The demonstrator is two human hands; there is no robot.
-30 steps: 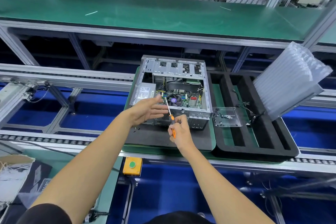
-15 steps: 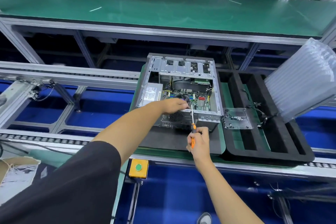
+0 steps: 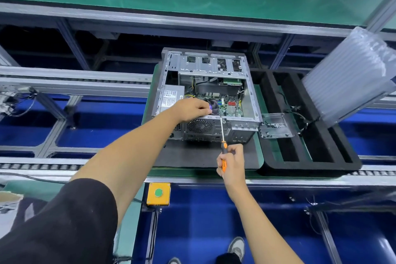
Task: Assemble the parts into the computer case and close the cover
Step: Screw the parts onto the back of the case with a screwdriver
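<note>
On the dark mat, open computer case [image 3: 205, 92] (motherboard exposed); right grip [image 3: 232, 163] around screwdriver [image 3: 222, 146], left grip [image 3: 192, 108] unclear.

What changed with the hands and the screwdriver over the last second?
The left hand left the screwdriver shaft and reached forward into the open computer case, fingers now curled beside the CPU fan. The screwdriver swung from leaning left to nearly upright, its tip at the case's near rim. The right hand kept gripping the orange handle; the case, screw tray and foam tray stayed put.
</note>
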